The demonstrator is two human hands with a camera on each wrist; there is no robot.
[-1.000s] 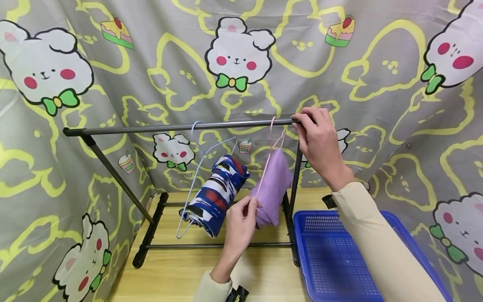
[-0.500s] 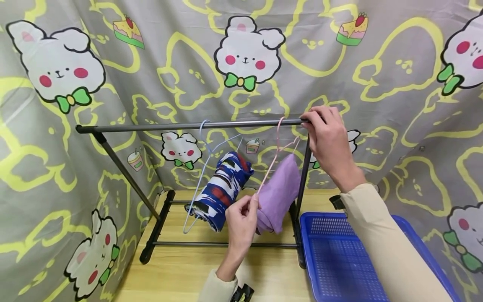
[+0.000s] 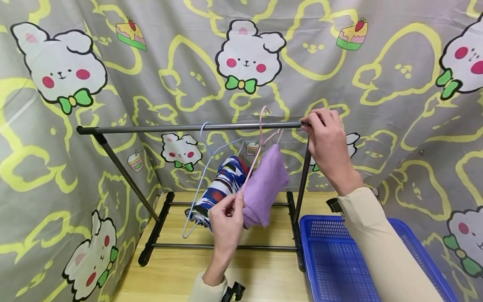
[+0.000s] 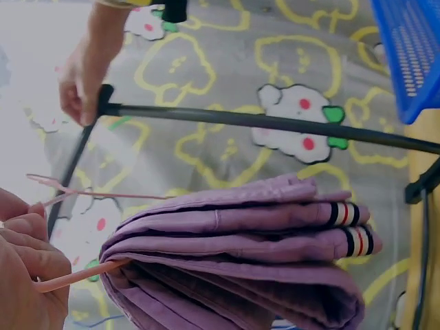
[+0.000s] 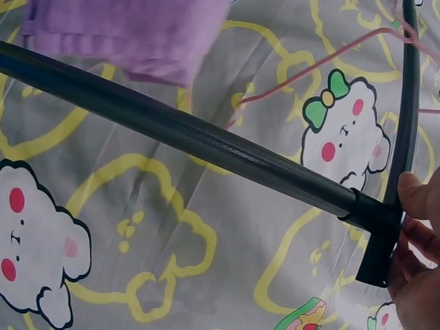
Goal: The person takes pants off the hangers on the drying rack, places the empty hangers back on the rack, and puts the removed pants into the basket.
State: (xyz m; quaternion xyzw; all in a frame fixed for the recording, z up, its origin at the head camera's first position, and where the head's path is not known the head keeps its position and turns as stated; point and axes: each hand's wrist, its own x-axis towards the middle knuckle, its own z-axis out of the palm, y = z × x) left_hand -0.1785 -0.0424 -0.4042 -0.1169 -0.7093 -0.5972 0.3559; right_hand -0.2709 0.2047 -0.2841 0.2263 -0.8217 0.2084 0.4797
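My left hand point(image 3: 226, 222) pinches the lower corner of a pink wire hanger point(image 3: 252, 167). A folded purple garment point(image 3: 266, 184) is draped over that hanger; the left wrist view shows striped trim point(image 4: 357, 240) on it. The hanger's hook rises above the dark rail point(image 3: 158, 128) of a clothes rack. With its fingers curled over the rail's right end, my right hand point(image 3: 328, 147) grips the rack at the corner joint point(image 5: 375, 240). Left of the purple garment, a blue wire hanger point(image 3: 201, 133) hangs on the rail with a rolled blue, white and red patterned garment point(image 3: 222, 186), partly hidden by my left hand.
A blue plastic basket point(image 3: 307, 264) stands on the wooden table point(image 3: 170, 277), right beside the rack's right foot. The rack's lower bars point(image 3: 181, 246) run close over the tabletop. Grey printed curtain point(image 3: 309, 96) surrounds the back and sides.
My left hand has moved left and lifted the pink hanger, so its hook now stands above the rail. The purple garment swung left with it. My right hand has stayed on the rail end.
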